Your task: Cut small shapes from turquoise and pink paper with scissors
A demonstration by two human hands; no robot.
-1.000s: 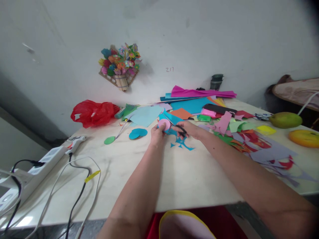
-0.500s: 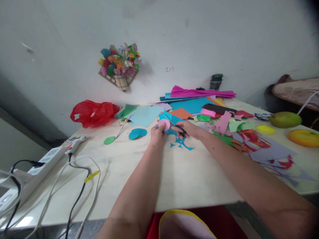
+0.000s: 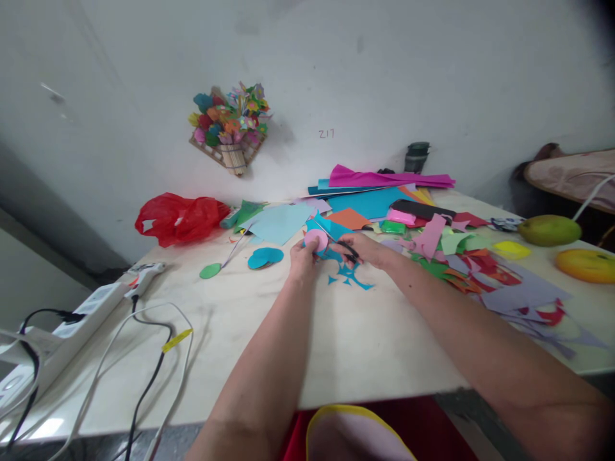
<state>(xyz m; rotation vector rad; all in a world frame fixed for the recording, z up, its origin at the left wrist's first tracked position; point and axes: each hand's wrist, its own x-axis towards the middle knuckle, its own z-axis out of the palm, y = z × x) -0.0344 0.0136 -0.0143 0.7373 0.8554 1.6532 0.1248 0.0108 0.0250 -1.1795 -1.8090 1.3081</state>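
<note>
Between its thumb and fingers my left hand (image 3: 303, 257) pinches a pink paper circle (image 3: 314, 239) lying against a sheet of blue paper (image 3: 331, 225). Black-handled scissors (image 3: 350, 253) are gripped in my right hand (image 3: 365, 248), their blades at the blue paper beside the pink circle. Blue paper scraps (image 3: 353, 278) lie on the table just below my hands. To the left rest overlapping blue paper circles (image 3: 266, 257) and a green paper circle (image 3: 210, 271) with a thin purple strip running from it.
A red plastic bag (image 3: 180, 218) lies at the back left, a power strip (image 3: 91, 314) with cables at the left edge. Paper scraps (image 3: 514, 288), a black phone-like object (image 3: 423, 210) and two mangoes (image 3: 550, 230) occupy the right. A paper flower basket (image 3: 233, 128) hangs on the wall.
</note>
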